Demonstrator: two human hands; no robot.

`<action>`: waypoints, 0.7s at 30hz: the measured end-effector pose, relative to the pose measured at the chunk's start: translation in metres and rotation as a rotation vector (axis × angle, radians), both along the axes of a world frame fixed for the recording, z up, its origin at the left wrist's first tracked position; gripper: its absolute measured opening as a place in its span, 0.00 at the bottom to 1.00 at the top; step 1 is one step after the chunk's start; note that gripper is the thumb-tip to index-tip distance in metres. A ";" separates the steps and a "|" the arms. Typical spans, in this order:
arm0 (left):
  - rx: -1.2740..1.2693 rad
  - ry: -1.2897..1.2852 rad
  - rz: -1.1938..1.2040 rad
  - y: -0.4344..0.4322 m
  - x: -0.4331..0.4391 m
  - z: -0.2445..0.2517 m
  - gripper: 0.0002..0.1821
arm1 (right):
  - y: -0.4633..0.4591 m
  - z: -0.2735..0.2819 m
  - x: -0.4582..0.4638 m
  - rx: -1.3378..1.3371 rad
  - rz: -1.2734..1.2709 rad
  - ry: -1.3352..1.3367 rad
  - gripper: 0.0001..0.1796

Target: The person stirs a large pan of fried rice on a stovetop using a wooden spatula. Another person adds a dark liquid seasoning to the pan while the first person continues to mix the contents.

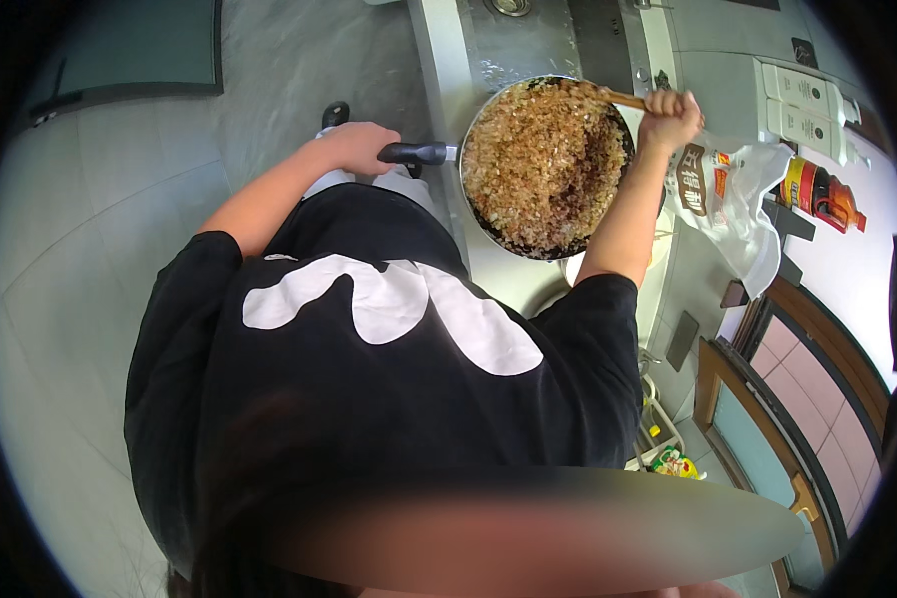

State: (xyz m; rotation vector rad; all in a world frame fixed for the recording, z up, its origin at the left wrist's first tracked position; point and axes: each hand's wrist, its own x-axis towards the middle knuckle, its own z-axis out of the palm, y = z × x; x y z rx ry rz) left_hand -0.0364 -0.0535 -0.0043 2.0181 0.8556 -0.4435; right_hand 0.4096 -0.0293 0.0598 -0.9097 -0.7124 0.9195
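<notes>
My left hand is closed around the black handle of a frying pan. Chopped, browned food fills the round pan, with a darker hollow towards its right side. In my right hand is a wooden utensil, its far end hidden in the food near the upper right rim. The pan is beside the sink, over the pale counter; whether it rests on the counter is not visible. My right forearm crosses its lower right edge.
Beyond my right hand are a white printed plastic bag, a red-capped sauce bottle and white pump bottles. Pale dishes sit partly hidden below the pan. A wood-framed window is at the lower right.
</notes>
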 end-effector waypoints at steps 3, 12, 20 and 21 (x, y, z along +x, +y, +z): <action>-0.019 0.006 0.010 -0.001 0.001 0.001 0.14 | -0.041 -0.019 0.046 -0.035 -0.185 0.066 0.22; 0.013 -0.029 -0.053 0.002 0.004 -0.003 0.14 | -0.235 -0.071 0.032 -0.043 -0.820 0.038 0.23; 0.051 -0.061 -0.072 0.002 0.004 -0.009 0.16 | -0.238 -0.057 -0.111 0.033 -0.824 -0.161 0.20; 0.041 -0.069 -0.077 0.002 0.004 -0.010 0.16 | -0.227 -0.053 -0.118 0.018 -0.751 -0.189 0.19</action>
